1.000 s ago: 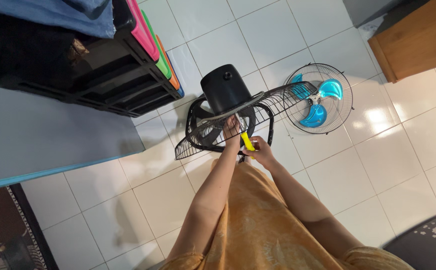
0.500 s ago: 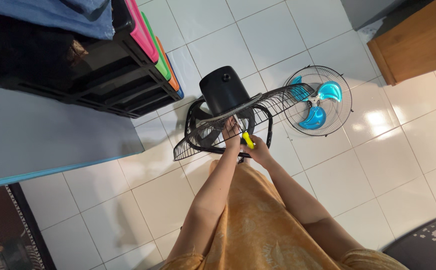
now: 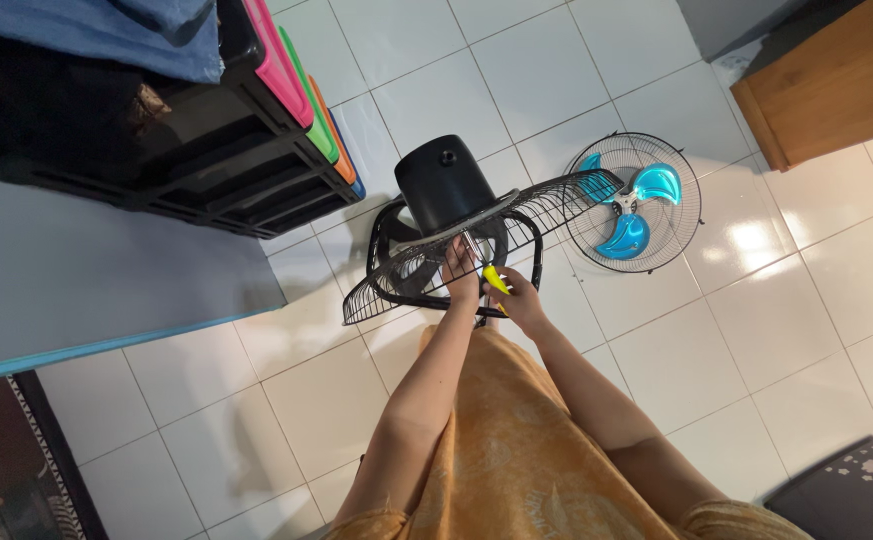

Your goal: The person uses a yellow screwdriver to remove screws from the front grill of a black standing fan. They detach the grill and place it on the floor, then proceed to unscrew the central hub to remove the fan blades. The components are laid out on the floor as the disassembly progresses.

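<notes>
A black fan body with a round motor housing [image 3: 445,188] stands on the tiled floor on a black frame base [image 3: 385,262]. A black wire guard [image 3: 547,205] is tilted across it. My left hand [image 3: 460,272] presses against the guard near its centre. My right hand [image 3: 519,300] is closed around a yellow-handled screwdriver [image 3: 495,278], whose metal tip points up into the guard's centre beside my left fingers. To the right, a second wire guard [image 3: 682,190] lies flat on the floor with a blue three-blade propeller [image 3: 635,208] on it.
A black drawer unit [image 3: 177,130] with pink, green and orange fronts stands at upper left, blue cloth on top. A grey surface [image 3: 87,280] with a blue edge fills the left. A wooden cabinet [image 3: 827,80] sits at upper right, dark mats at both lower corners.
The screwdriver handle has turned and sunk further into my right hand, so less yellow shows. Both hands stay at the guard's centre; the view has shifted slightly.
</notes>
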